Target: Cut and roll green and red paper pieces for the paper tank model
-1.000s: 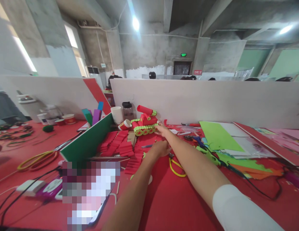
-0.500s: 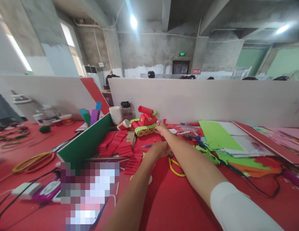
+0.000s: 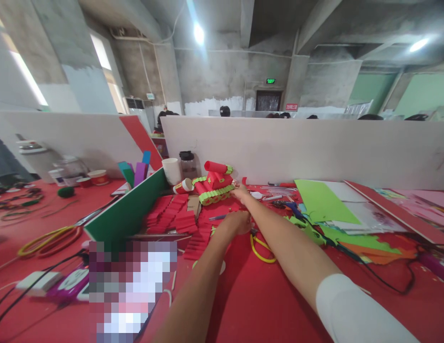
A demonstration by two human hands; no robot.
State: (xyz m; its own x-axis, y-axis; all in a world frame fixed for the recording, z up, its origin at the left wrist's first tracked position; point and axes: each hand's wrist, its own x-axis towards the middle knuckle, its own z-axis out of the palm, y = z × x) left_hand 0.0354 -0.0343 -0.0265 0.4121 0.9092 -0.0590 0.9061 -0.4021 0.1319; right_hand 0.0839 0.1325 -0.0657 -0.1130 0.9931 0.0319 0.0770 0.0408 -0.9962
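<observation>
A red and yellow-green paper model shaped like a tank (image 3: 216, 183) stands at the back middle of the red table. My right hand (image 3: 239, 191) touches its right rear side, fingers bent against it; the fingertips are partly hidden. Nearer to me, my left hand (image 3: 239, 222) is curled over the table, with its fingers mostly hidden behind the back of the hand. Whether it holds anything cannot be made out. A blue-grey pen-like tool (image 3: 217, 217) lies left of it, and folded red paper strips (image 3: 186, 221) lie further left.
Yellow-handled scissors (image 3: 262, 252) lie below my hands. A green board (image 3: 127, 209) stands at the left, by a paper cup (image 3: 183, 186) on its side and a dark-lidded bottle (image 3: 188, 164). Green sheets (image 3: 325, 200) lie right. A white partition (image 3: 300, 147) stands behind.
The paper model has turned and tilted slightly, its red barrel now more level. My right hand has shifted slightly with it; my left hand is nearly unchanged.
</observation>
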